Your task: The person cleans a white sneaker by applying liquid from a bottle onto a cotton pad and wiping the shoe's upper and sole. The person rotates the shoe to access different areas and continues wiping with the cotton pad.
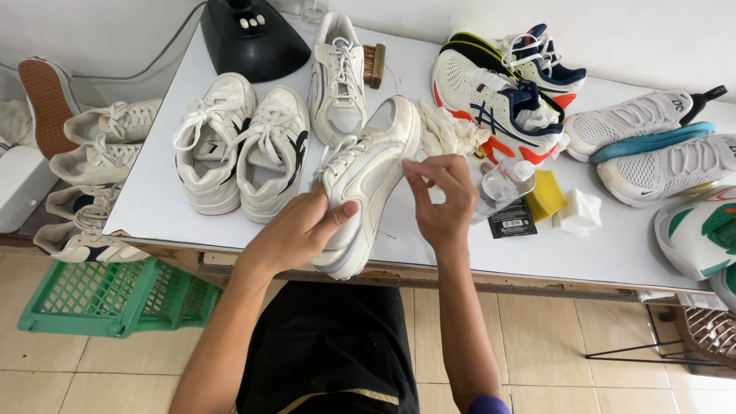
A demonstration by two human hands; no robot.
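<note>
We see the left hand (295, 230) clasping a cream sneaker (366, 180) at the near edge of the white table (157, 192). The right hand (438, 201), fingertips pinched on a cloth (448, 132) (crumpled, off-white), looks mid-wipe; next, press cloth to shoe.

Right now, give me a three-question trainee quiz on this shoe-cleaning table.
1. True or false: the left hand grips the cream sneaker by its heel end.
2. What lies just right of the clear bottle? A) yellow sponge B) wooden brush C) green crate
3. The right hand pinches a ____ cloth.

Key: 1 true. 2 A: the yellow sponge; the wooden brush lies at the table's far edge, the green crate stands on the floor. 3 white.
</note>
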